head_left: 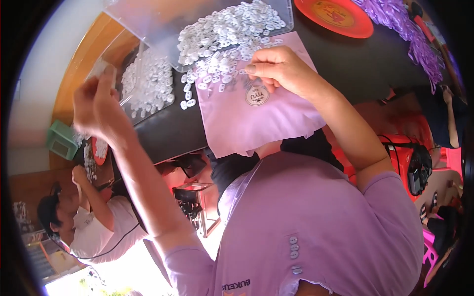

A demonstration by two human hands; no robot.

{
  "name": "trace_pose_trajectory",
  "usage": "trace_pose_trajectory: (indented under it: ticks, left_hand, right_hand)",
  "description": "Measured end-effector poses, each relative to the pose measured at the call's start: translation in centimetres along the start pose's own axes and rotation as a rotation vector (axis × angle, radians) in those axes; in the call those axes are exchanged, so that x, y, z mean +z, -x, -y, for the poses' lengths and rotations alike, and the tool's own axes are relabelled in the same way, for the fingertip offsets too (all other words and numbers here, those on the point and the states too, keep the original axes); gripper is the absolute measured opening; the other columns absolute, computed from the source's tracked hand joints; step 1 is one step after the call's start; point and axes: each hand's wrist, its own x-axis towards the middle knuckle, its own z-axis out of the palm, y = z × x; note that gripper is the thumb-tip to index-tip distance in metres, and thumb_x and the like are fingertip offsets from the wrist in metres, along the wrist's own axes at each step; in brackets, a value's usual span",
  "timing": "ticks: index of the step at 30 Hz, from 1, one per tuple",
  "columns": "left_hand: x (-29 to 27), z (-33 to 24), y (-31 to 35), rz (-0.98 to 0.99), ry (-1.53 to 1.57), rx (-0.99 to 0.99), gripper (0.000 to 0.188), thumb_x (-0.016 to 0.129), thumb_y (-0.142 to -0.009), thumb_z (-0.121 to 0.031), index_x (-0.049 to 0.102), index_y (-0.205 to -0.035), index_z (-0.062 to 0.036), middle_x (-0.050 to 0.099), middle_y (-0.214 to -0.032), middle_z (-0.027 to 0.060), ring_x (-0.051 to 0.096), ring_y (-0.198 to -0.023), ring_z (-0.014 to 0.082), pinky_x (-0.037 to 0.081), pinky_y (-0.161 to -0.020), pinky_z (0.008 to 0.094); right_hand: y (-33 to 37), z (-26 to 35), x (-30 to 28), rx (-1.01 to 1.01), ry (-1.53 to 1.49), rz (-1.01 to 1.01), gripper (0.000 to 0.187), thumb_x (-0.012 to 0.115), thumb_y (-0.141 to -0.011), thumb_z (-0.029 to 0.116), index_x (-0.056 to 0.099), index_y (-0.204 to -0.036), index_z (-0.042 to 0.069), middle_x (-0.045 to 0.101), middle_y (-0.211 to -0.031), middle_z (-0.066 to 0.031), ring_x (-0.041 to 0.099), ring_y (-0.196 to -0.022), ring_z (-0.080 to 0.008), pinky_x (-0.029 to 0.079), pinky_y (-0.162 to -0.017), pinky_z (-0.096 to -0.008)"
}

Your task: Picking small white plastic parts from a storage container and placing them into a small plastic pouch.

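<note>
My right hand (pixel 284 71) is over a pink cloth (pixel 222 118), thumb and fingers pinched together. What it pinches, if anything, is too small to make out. Small white oval pieces with dark marks (pixel 217 66) lie loose at its fingertips, spread over the cloth's far part. My left hand (pixel 101 106) is raised at the left, slightly blurred, with its fingers bent together. Whatever may be in them cannot be made out. Behind that hand, a clear tray (pixel 170 96) holds more white pieces.
A large clear bin (pixel 148 22) with a heap of white pieces stands at the far side of the dark table (pixel 163 140). Beyond it to the right are a red plate (pixel 340 17) and purple shiny strips (pixel 405 34). At left, another person (pixel 106 217) sits near a green basket (pixel 62 139).
</note>
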Motion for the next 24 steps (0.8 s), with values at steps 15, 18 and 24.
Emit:
trace_pose_trajectory:
  ticks: [15,18,24]
  left_hand:
    - [1.9,6.0,11.3,0.783,-0.466,0.499,0.008,0.068,-0.078,-0.007,0.061,-0.082,-0.0057,0.056,-0.084,0.0086,0.059,-0.080,0.0295,0.050,-0.065,0.0405]
    - [2.4,7.0,11.4,0.787,-0.533,0.516,0.007,0.066,-0.081,-0.010,0.060,-0.083,-0.0059,0.057,-0.085,0.0088,0.060,-0.083,0.0298,0.049,-0.066,0.0412]
    - [2.6,6.8,11.8,0.716,-0.579,0.545,0.007,0.065,-0.084,-0.010,0.060,-0.083,-0.0050,0.057,-0.084,0.0095,0.060,-0.079,0.0288,0.049,-0.064,0.0401]
  right_hand:
    - [-0.2,-1.2,0.2,-0.081,0.158,-0.063,0.023,0.065,-0.091,0.018,0.061,-0.076,0.002,0.051,-0.059,0.0020,0.045,-0.047,-0.0042,0.035,-0.045,-0.0222]
    - [-0.4,-1.4,0.1,-0.081,0.180,-0.086,0.022,0.065,-0.091,0.018,0.061,-0.076,0.001,0.052,-0.060,0.0019,0.044,-0.047,-0.0041,0.035,-0.046,-0.0225]
    - [-0.3,-1.3,0.1,-0.174,0.237,-0.122,0.022,0.066,-0.091,0.018,0.061,-0.076,0.002,0.052,-0.060,0.0023,0.043,-0.047,-0.0038,0.034,-0.045,-0.0226]
